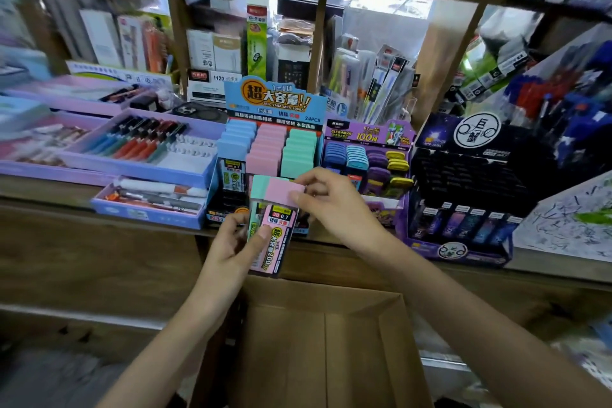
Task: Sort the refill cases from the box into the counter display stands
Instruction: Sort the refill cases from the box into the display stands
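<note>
My left hand (231, 242) grips a small stack of refill cases: a pink one (275, 235) in front, a mint green one (256, 195) behind it. My right hand (328, 202) pinches the pink cap at the top of the pink case. Both hands hover just in front of the blue display stand (275, 103), whose rows hold blue, pink and mint cases. Below my arms, the brown cardboard box (331, 341) stands open; I see no cases in its visible part.
A purple stand (367, 136) with small blue, purple and yellow cases sits right of the blue one. A black stand (470, 175) is further right. Purple pen trays (142, 156) lie to the left. Shelves of stationery rise behind the wooden counter (99, 242).
</note>
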Demonstrator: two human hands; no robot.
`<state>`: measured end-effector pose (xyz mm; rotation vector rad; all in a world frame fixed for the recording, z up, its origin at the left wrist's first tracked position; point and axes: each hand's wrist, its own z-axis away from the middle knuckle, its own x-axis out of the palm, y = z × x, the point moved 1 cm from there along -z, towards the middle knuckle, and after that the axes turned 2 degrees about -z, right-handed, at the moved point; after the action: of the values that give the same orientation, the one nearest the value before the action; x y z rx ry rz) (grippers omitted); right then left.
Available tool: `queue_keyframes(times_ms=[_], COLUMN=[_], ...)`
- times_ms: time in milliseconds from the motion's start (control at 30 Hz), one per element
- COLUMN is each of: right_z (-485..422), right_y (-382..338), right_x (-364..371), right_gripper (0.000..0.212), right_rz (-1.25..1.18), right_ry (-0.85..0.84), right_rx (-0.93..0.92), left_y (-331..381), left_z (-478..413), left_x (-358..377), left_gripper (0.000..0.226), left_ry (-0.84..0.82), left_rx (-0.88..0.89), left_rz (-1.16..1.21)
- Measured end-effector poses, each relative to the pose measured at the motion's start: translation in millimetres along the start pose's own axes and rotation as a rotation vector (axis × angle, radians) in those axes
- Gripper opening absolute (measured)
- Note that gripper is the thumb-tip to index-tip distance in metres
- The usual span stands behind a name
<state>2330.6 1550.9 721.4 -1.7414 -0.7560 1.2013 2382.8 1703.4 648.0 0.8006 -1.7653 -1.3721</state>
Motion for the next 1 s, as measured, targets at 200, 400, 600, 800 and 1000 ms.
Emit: queue_keyframes(times_ms=[200,400,600,800,1000], right_z=[-18,-37,-35,-30,-35], right_y=[-21,-39,-22,-12,-6], right_x=[0,-8,15,24,29], right_gripper=[0.015,0.014,0.017,0.021,0.023], right_rz=[-0.145,-0.02,0.343,0.419,0.516], right_ry=[0.045,0.258,0.243,0.177,0.178], right_rx=[-0.063,-0.253,-0.405,-0.382,-0.355], left_y=[9,15,12,11,6], left_z=[0,-2,1,4,9], left_x=[-36,-70,-76,-70,-66], left_gripper=[0.008,0.01,0.011,0.014,0.012], left_ry=[0.133,0.179,0.182,0.137,0.124], left_rx=[0.05,0.059,0.062,0.069,0.042], left_rz=[-0.044,-0.079,-0.103,-0.104,-0.061])
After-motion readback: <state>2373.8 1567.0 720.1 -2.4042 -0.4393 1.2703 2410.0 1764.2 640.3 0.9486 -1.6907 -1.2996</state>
